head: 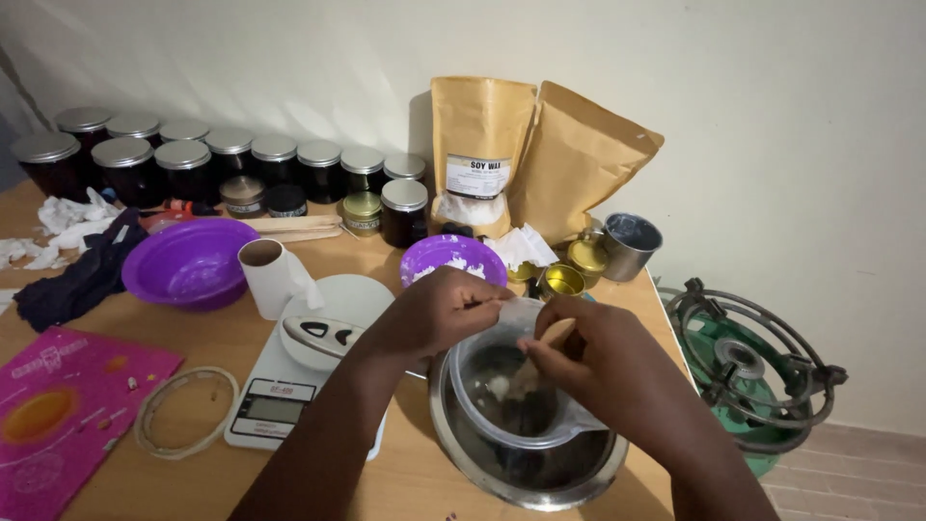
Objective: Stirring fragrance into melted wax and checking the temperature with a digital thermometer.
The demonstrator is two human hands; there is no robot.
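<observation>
— What step am I on?
— Scraping, I judge: left hand (439, 311) pinches the clear cup's (511, 386) rim over the steel bowl (526, 473); right hand (588, 352) grips a wooden stick (555, 335) inside it.
— Next?
— Probably a steadier tilt.

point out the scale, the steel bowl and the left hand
scale (273, 405): head view, on its display end.
steel bowl (540, 478): head view, on its near rim.
left hand (439, 311): head view, on its back.

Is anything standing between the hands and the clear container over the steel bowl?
Nothing visible. The left hand grips the clear container by its rim, and the right hand reaches inside it, above the steel bowl.
</observation>
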